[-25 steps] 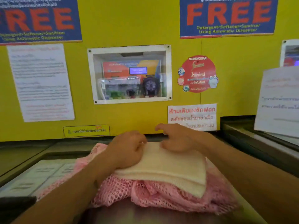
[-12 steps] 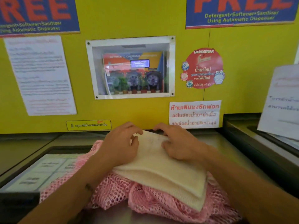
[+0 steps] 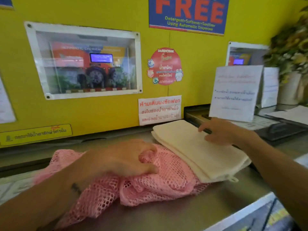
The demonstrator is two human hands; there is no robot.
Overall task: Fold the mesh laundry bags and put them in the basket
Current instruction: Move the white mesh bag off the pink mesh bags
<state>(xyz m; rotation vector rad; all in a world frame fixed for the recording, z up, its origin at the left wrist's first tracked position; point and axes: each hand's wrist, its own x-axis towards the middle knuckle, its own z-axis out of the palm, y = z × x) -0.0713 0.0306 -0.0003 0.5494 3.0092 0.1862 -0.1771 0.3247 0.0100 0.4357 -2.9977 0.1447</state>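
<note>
Head-worn view, forward-down, close over countertop (image 3: 175, 212)

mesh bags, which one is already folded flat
The cream mesh bag, a neat flat rectangle under the right hand. The pink mesh bag lies crumpled under the left hand.
</note>
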